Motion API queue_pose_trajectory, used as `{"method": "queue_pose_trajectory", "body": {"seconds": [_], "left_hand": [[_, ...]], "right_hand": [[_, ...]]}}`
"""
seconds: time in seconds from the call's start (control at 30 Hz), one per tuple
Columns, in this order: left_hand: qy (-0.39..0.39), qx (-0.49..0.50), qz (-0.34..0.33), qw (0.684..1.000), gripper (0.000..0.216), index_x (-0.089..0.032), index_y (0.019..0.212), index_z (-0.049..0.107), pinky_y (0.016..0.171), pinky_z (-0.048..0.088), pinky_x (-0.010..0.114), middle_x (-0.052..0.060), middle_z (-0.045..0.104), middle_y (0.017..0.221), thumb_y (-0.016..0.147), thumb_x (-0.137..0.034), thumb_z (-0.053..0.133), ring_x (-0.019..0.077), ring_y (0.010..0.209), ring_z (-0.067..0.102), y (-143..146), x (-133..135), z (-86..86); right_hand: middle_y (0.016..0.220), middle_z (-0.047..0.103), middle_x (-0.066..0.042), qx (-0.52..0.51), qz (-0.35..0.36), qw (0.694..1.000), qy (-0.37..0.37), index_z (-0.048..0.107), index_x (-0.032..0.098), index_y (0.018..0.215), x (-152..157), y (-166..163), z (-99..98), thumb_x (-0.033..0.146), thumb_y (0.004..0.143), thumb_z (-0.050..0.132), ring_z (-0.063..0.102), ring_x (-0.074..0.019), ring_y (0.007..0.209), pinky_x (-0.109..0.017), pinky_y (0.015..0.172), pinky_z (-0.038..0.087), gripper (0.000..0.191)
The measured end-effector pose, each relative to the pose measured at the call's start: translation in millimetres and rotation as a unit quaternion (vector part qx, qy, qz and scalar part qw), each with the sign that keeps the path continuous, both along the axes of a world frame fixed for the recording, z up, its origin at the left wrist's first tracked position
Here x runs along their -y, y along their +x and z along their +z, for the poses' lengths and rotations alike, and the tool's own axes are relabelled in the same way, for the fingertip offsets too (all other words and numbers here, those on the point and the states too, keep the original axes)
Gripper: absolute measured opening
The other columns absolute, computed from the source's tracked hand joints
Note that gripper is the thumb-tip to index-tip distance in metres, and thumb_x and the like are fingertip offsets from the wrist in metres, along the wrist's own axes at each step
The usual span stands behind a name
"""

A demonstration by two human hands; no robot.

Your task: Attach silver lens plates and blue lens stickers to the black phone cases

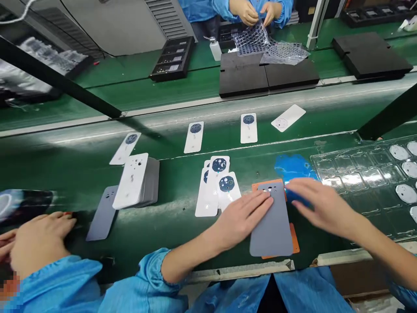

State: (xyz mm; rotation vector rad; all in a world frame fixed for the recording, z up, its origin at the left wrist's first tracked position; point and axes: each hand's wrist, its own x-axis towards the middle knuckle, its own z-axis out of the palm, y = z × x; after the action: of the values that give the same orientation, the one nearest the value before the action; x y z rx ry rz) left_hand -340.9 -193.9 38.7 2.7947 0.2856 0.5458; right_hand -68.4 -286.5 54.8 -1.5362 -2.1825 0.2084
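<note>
A grey phone back cover (272, 226) lies over an orange plate (295, 239) at the front edge of the bench. My left hand (243, 215) rests flat on its upper left part, fingers stretched out near the camera holes. To the right, my right hand (325, 208) hovers by the cover's top right corner, slightly blurred, thumb and fingers apart. Crumpled blue film (295, 168) is on the bench just beyond it, and some blue shows between the fingers; whether they touch it I cannot tell. Left of the cover, several white cards (213, 187) with dark round camera pieces overlap.
Further left stand a stack of covers (151, 180) and a single grey cover (102, 217), near a co-worker's hand (42, 239). A clear tray (361, 178) with round white pieces is at right. Across the conveyor belt, another person's hands (257, 13) hold perforated sheets above black foam blocks (244, 76).
</note>
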Motion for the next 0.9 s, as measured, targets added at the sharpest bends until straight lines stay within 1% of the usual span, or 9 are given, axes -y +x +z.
{"method": "queue_pose_trajectory", "body": {"seconds": [0.03,0.1,0.17,0.23,0.4,0.53,0.63,0.73,0.9], "left_hand": [[0.052,-0.025,-0.002,0.998,0.045,-0.012,0.146,0.044,0.111,0.048,0.041,0.015,0.060,0.138,0.101,-0.012,0.041,0.0252,0.134,0.052,1,6,-4.3],[0.119,-0.051,-0.008,0.992,0.041,-0.005,0.139,0.048,0.109,0.049,0.040,0.018,0.062,0.134,0.099,-0.011,0.045,0.0274,0.132,0.055,3,14,-13.3],[0.149,-0.055,-0.006,0.987,0.038,-0.003,0.135,0.052,0.109,0.049,0.039,0.019,0.063,0.133,0.098,-0.011,0.046,0.0280,0.130,0.056,5,17,-21.4],[0.160,-0.053,0.001,0.986,0.037,-0.003,0.134,0.052,0.109,0.049,0.039,0.019,0.063,0.133,0.098,-0.011,0.045,0.0272,0.131,0.056,5,17,-27.9],[0.175,-0.049,0.032,0.983,0.037,-0.003,0.128,0.057,0.104,0.053,0.039,0.019,0.066,0.128,0.093,-0.009,0.049,0.0282,0.121,0.063,3,14,-38.8],[0.142,-0.112,0.050,0.982,0.045,-0.005,0.131,0.055,0.108,0.048,0.046,0.023,0.059,0.136,0.088,-0.016,0.049,0.0334,0.131,0.055,4,16,-42.7],[0.130,-0.154,0.048,0.978,0.050,-0.005,0.135,0.052,0.111,0.043,0.050,0.025,0.052,0.143,0.087,-0.020,0.050,0.0371,0.136,0.048,3,19,-43.1],[0.114,-0.175,0.042,0.977,0.054,-0.004,0.137,0.049,0.112,0.040,0.051,0.027,0.048,0.146,0.086,-0.023,0.052,0.0378,0.136,0.047,3,21,-41.3],[0.083,-0.181,0.049,0.979,0.054,-0.006,0.137,0.050,0.111,0.040,0.050,0.024,0.048,0.147,0.087,-0.027,0.054,0.0366,0.134,0.048,3,20,-38.4]], "right_hand": [[0.123,0.068,-0.010,0.034,0.040,0.998,0.034,0.061,0.016,0.124,5,-11,-6.3,0.015,0.095,0.049,0.065,-0.0230,0.111,-0.036,0.092,0.057,0.032],[0.119,0.071,-0.012,0.105,0.082,0.986,0.102,0.064,0.011,0.120,12,-27,-22.0,0.010,0.095,0.048,0.067,-0.0244,0.108,-0.037,0.091,0.059,0.030],[0.116,0.072,-0.014,0.151,0.085,0.973,0.150,0.066,0.008,0.117,16,-34,-36.5,0.009,0.095,0.049,0.069,-0.0253,0.106,-0.037,0.089,0.060,0.028],[0.117,0.072,-0.015,0.164,0.081,0.968,0.170,0.067,0.008,0.117,17,-33,-45.5,0.008,0.094,0.051,0.069,-0.0258,0.107,-0.037,0.090,0.061,0.028],[0.119,0.071,-0.018,0.162,0.094,0.970,0.157,0.068,0.006,0.118,11,-27,-50.8,0.006,0.093,0.052,0.068,-0.0282,0.111,-0.041,0.093,0.059,0.030],[0.130,0.064,-0.020,0.200,0.094,0.967,0.125,0.064,0.003,0.125,8,-32,-57.2,0.007,0.093,0.050,0.062,-0.0317,0.122,-0.045,0.102,0.054,0.035],[0.141,0.054,-0.025,0.199,0.090,0.973,0.071,0.055,-0.003,0.135,12,-39,-61.8,0.011,0.091,0.049,0.051,-0.0369,0.133,-0.050,0.110,0.047,0.046],[0.145,0.048,-0.030,0.201,0.092,0.975,0.036,0.048,-0.008,0.139,16,-44,-61.9,0.015,0.089,0.050,0.045,-0.0400,0.137,-0.052,0.113,0.042,0.055],[0.142,0.052,-0.028,0.205,0.094,0.974,0.037,0.054,-0.004,0.135,14,-43,-58.7,0.013,0.089,0.048,0.050,-0.0379,0.133,-0.051,0.112,0.043,0.050]]}}
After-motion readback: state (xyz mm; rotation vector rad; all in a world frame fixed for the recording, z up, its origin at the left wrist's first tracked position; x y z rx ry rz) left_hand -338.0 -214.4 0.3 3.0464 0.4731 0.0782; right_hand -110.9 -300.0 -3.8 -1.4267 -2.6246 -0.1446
